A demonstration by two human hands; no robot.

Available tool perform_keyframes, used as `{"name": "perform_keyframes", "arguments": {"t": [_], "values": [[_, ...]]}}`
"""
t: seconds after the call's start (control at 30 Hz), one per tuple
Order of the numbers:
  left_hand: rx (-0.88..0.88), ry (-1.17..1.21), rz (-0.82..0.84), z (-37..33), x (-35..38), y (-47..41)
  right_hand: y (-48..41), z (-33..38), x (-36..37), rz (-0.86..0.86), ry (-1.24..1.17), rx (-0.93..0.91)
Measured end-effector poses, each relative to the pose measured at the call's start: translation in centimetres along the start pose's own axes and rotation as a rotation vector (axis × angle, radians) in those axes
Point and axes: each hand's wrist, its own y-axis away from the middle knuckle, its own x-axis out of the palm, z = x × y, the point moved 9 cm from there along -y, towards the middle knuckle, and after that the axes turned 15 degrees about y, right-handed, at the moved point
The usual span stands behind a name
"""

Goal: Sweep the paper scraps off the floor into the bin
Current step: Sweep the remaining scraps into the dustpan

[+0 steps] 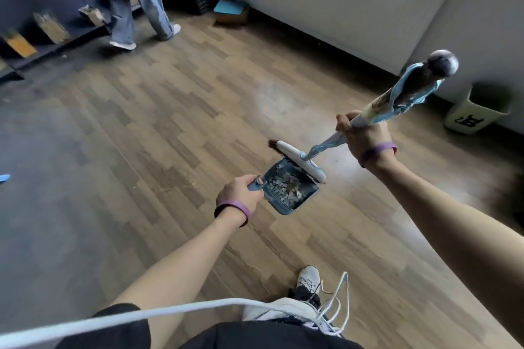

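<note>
Paper scraps (287, 185), small pale grey torn bits, lie heaped inside the blue plastic dustpan (283, 210) at mid-floor, just ahead of the person; no loose scraps show plainly on the brown wood-plank floor (170, 122) around it. The left hand (239, 193) has its fingers curled round the dustpan's short blue handle; the right hand (361, 136) grips the shaft of the long broom (297, 158), fingers wrapped tight, with the white brush head resting across the pan's far open edge.

By my reading the gathering step is at or near its end, and the carrying step comes next. That move calls for keeping the pan level, or tipped back toward its handle, so the light scraps do not slide out; then taking it to the pale plastic waste bin (469, 122) with black lettering, which stands well apart at the far right against the wall, and tipping the pan over its mouth.

Hard to judge: whether the pan sits on the floor or is lifted; the dark bristles are mostly hidden behind the brush head; the bin's inside is in shadow; blur softens the broom's wrapped upper shaft; a white cord (113, 317) crosses the near edge and is cut off by it.
</note>
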Motion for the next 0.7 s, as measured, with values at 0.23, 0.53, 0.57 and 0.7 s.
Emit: {"name": "perform_keyframes", "arguments": {"t": [0.23,0.53,0.57,0.7], "values": [[0.034,-0.027,0.011,-6.8,4.0,-2.9,-5.8,-3.3,-4.4,-0.04,-0.066,0.057],[0.159,-0.065,0.031,-15.4,8.2,-6.9,-10.4,-6.2,-10.7,-0.115,-0.053,0.055],[0.179,-0.075,0.035,-16.4,8.7,-7.5,-11.0,-6.6,-11.4,-0.132,-0.058,0.061],[0.24,-0.1,0.055,-20.2,10.8,-10.2,-13.7,-7.8,-13.4,-0.164,-0.039,0.056]]}}
